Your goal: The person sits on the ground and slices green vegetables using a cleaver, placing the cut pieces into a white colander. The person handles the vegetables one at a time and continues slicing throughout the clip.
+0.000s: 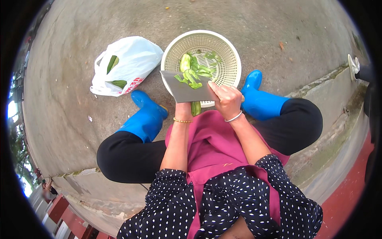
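On outdoor concrete ground [270, 24], a white bag [137, 57] is set just beside a cream basket [231, 59], where a pale-green vegetable [185, 63] is partly blocked by a cleaver [193, 94], the left hand [183, 106] being mostly hidden, its grip untellable, and the cleaver being clenched by the right hand [229, 100], near a blue boot [262, 104].

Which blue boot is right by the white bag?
The left boot: its toe is beside the white bag, while the right boot is across the basket.
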### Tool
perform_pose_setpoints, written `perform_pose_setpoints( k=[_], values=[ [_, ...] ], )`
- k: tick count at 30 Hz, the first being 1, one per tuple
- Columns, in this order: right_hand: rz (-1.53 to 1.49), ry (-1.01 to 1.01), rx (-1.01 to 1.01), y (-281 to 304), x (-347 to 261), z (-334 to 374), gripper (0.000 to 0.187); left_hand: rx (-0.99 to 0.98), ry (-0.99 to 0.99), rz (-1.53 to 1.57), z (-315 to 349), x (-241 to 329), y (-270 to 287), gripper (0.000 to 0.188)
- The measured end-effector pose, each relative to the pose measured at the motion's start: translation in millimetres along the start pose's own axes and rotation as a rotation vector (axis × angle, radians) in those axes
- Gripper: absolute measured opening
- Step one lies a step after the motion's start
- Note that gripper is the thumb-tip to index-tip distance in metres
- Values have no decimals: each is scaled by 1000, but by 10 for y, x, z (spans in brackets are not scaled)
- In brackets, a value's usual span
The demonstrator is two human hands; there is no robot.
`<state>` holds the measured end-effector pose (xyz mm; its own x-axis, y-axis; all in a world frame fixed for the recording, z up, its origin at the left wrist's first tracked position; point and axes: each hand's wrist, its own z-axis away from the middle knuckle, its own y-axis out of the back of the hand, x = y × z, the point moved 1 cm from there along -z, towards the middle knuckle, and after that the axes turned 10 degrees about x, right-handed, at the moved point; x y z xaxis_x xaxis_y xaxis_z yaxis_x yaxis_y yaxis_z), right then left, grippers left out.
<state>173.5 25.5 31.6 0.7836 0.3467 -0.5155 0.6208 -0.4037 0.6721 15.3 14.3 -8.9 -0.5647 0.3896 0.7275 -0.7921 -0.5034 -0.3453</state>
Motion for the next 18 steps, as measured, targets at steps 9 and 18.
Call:
perform_pose_setpoints(
  k=[9,18],
  values=[
    [-170,-384,-36,1,157,98,17,-66,244,293,-27,278,-171,50],
    [-313,246,-82,300,-393,-47,29,-47,447,514,-511,5,382,64]
  ],
)
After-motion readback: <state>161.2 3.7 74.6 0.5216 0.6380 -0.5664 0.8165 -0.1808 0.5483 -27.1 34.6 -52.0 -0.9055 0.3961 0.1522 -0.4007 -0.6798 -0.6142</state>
